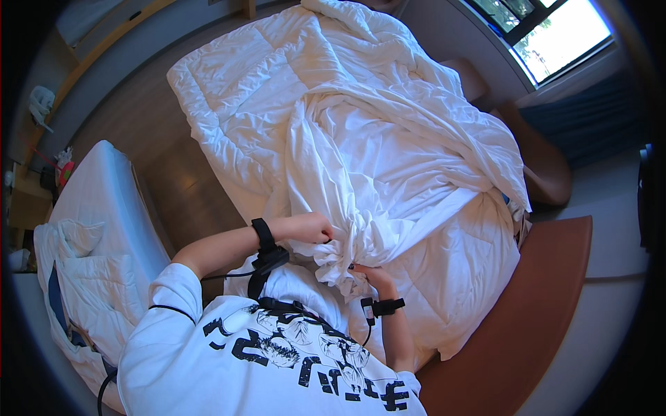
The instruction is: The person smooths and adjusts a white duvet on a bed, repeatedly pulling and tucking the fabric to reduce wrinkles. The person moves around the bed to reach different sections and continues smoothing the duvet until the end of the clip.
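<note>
A white duvet cover (374, 140) lies bunched over a white quilted duvet (244, 88) on the bed in front of me. Its near end is gathered into tight folds close to my body. My left hand (311, 227) is curled into a fist at the left side of those folds, apparently gripping the fabric, though the fingertips are partly hidden. Lower and to the right, my right hand (375, 276) grips the ruffled edge of the cover, its fingers partly buried in cloth. Both wrists wear black straps with small devices.
A brown bench-like panel (525, 307) runs along the right side of the bed. At left stands another bed with a white mattress (104, 192) and rumpled bedding (99, 281). Wooden floor (171, 171) lies between the beds. A window (556, 41) is at upper right, near a blue curtain (583, 125).
</note>
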A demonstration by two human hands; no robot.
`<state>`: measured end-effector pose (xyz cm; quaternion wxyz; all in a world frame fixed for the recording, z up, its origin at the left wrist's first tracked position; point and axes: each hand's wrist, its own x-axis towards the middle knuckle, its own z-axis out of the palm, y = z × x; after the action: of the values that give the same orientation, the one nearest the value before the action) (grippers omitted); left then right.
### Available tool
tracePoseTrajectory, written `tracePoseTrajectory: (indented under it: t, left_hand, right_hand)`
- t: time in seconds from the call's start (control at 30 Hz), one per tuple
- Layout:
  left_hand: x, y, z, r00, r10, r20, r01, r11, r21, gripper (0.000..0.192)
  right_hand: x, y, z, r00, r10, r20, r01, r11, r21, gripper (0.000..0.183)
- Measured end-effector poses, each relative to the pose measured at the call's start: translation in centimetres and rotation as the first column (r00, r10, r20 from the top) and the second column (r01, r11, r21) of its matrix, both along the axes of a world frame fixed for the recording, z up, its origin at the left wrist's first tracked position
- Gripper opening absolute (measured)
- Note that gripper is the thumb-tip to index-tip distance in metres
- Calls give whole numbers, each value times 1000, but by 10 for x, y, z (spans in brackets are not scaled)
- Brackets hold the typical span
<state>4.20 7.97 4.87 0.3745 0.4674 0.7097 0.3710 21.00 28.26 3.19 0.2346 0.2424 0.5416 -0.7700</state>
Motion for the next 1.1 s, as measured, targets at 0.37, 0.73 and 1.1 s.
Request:
tracePoseTrajectory:
  t: [0.37,0.73,1.1]
  left_hand:
    - [11,29,1,975,100,-199,-73,988,139,18]
    - [23,44,14,925,234,-299,-219,972,85,17]
    - [-29,0,11,925,-33,380,91,986,-137,23]
  right_hand:
    - [0,1,3,995,-50,82,56,996,-70,32]
    - [-4,6,-8,997,-45,-68,40,996,-77,41]
    - [-9,3,4,995,72,-73,-76,996,-51,49]
